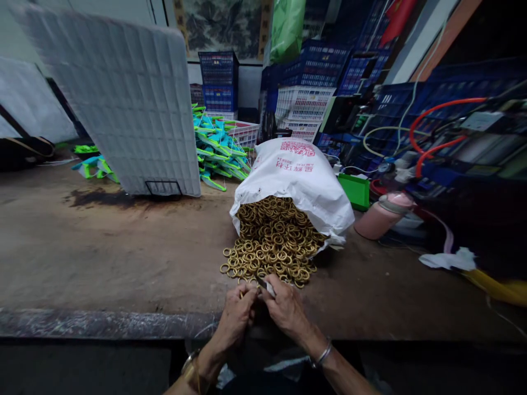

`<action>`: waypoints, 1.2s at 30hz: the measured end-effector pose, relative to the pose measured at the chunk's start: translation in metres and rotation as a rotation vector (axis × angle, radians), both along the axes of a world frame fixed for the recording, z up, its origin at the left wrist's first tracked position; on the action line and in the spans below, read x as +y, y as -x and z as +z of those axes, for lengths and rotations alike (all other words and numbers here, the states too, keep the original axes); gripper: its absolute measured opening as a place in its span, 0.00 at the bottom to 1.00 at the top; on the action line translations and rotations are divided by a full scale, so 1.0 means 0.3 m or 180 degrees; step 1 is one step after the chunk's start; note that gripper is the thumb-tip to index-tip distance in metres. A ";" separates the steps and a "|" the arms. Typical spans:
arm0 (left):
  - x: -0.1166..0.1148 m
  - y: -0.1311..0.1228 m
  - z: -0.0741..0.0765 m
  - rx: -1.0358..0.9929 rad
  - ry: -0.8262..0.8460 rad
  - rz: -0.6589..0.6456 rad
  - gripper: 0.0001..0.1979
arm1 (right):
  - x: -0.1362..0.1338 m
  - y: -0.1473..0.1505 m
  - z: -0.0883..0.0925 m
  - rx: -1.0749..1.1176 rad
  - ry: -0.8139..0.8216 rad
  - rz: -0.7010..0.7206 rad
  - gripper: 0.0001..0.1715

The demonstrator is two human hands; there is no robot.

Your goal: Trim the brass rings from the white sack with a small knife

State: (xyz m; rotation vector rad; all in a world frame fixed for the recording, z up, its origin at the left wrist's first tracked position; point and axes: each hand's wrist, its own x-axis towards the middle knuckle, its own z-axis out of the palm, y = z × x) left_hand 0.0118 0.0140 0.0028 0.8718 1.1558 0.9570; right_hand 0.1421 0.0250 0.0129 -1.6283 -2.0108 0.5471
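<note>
My left hand (240, 307) is closed in a pinch on a brass-coloured ring (242, 295), only part of which shows between the fingers. Close beside it, my right hand (287, 307) grips what looks like a small knife with a dark blade (261, 282) and a pale handle (270, 289). The two hands nearly meet above the table's front edge. Just beyond them, a heap of loose rings (272, 255) spills from the mouth of a white woven sack (302, 175) lying on its side.
A tall grey-white panel (135, 104) stands on the wooden table (102, 252) at left. Teal and green plastic pieces (218, 145) are piled behind. To the right are a pink bottle (382, 216), a green tray (354, 191) and red hoses (440, 112). Stacked crates (304, 104) fill the back.
</note>
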 end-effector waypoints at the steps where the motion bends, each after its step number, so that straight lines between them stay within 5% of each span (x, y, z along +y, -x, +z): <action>1: -0.001 0.001 0.004 -0.0001 -0.0029 0.0016 0.16 | -0.001 0.003 0.007 0.0255 0.0084 -0.0059 0.08; 8: -0.020 -0.005 0.025 0.0446 -0.1050 0.0365 0.11 | -0.010 0.012 -0.020 0.2045 0.1245 -0.0386 0.16; 12: -0.038 -0.004 0.039 0.0327 -0.0789 0.0158 0.10 | -0.019 0.013 -0.042 0.2325 0.1745 -0.0318 0.18; 19: -0.053 0.005 0.063 0.0176 -0.0069 -0.0228 0.13 | -0.015 -0.003 -0.019 0.1474 0.0762 -0.0179 0.10; 27: -0.064 -0.005 0.020 -0.0478 0.0115 -0.0348 0.14 | -0.012 -0.042 -0.023 0.1378 0.0654 -0.0075 0.11; 36: -0.059 -0.035 0.040 -0.0597 0.0211 -0.0053 0.16 | -0.069 -0.062 -0.056 -0.0245 0.0213 0.0498 0.14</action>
